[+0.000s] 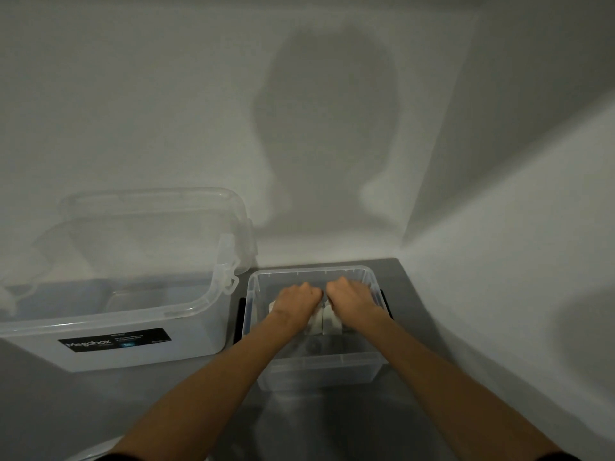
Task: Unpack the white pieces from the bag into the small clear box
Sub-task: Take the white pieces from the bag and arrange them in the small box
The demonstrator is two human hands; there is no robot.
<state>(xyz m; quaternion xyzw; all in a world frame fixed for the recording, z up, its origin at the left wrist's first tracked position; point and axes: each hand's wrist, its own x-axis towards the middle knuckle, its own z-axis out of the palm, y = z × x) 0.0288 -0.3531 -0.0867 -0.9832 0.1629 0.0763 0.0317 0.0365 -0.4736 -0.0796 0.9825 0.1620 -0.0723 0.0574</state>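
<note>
Clutter is light, but it sits close. A large clear box [133, 331] with a black label [114, 339] stands at your 10 o'clock, just beside the small clear box [319, 371]. Its open lid [149, 207] leans back against the white wall [166, 94]. A second wall [515, 227] closes in at 2 o'clock, forming a corner behind the small box. Both boxes rest on the grey table [332, 427].

The small clear box lies at 12 o'clock, with black clips [239, 319] at its 9 and 3 o'clock sides. Both your arms reach over its near rim. Your left hand [296, 299] and right hand [349, 296] are inside it, knuckles nearly touching. The fingers of both hands are curled under and hidden, so you cannot tell what they hold.

The white pieces [331, 322] lie inside the small box, beneath your wrists. They show as two pale flat shapes side by side, each seeming to run from 12 to 6 o'clock, though blur softens their edges.
</note>
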